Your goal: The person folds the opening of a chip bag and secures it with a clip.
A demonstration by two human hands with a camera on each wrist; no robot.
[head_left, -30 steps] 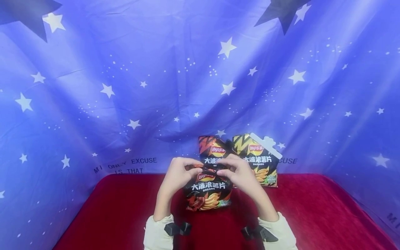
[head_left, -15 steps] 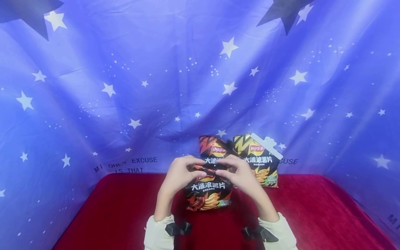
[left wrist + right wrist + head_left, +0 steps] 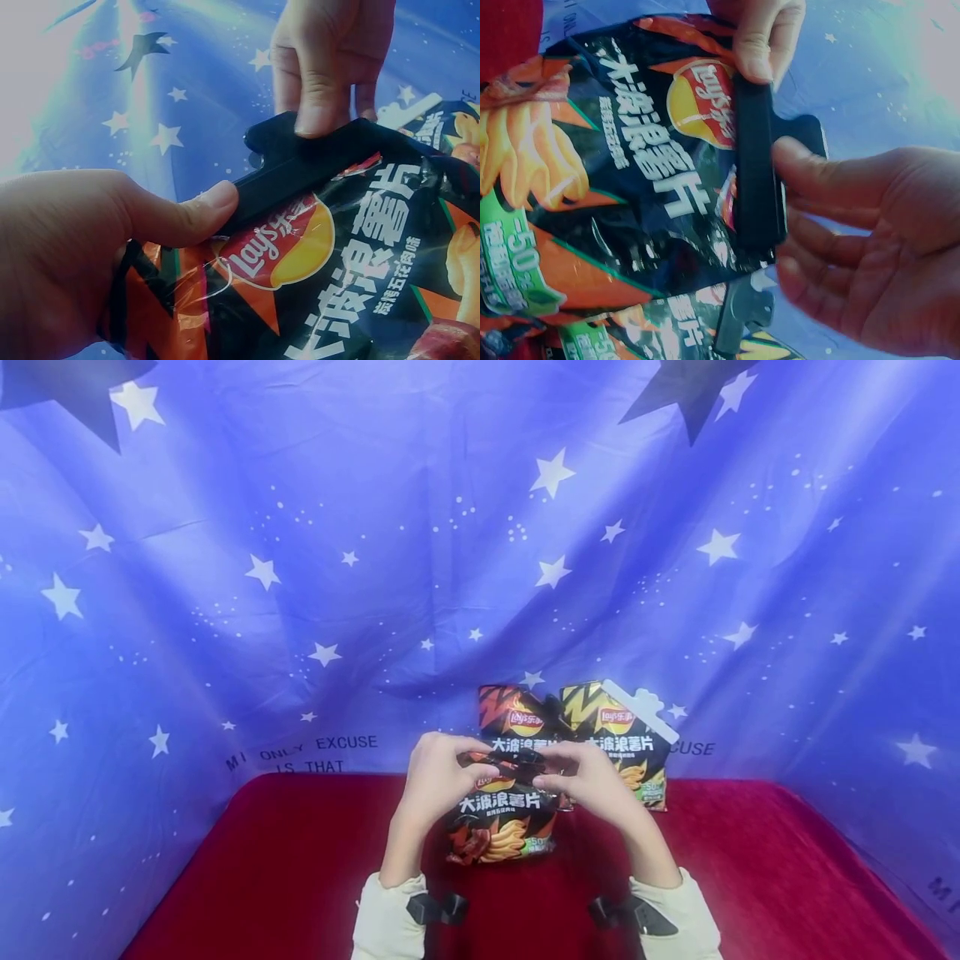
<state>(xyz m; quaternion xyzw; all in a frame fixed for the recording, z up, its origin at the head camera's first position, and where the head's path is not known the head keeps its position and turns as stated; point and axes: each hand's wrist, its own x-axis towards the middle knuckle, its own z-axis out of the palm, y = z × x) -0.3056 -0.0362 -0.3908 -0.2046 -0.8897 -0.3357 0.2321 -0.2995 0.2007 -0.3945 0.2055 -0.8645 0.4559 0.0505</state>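
Holding a black-and-orange chip bag (image 3: 501, 822) upright over the red tabletop (image 3: 750, 877), both hands work a black sealing clip (image 3: 517, 762) across its folded top. Left hand (image 3: 435, 781): fingers curled behind the bag's top corner, thumb (image 3: 196, 216) pressed against the clip's end, pinching bag and clip together. Right hand (image 3: 588, 781): thumb and fingers (image 3: 810, 176) closed on the other end of the clip, near its tab.

Two more bags stand behind, against the starry blue backdrop (image 3: 300, 568): a second dark bag (image 3: 517, 718) with a black clip, and a yellow-marked bag (image 3: 626, 743) carrying a white clip (image 3: 641, 710).

Risks, as judged:
- Foil is glossy and puffed; the fold may creep out from under the clip if the two ends are not pressed evenly, leaving the seal partial.
- Squeezing the bag body while pressing could crush the chips.
- The bag's base barely meets the cloth; a slipped pinch on either side could let it drop or tip backward into the two standing bags just behind.
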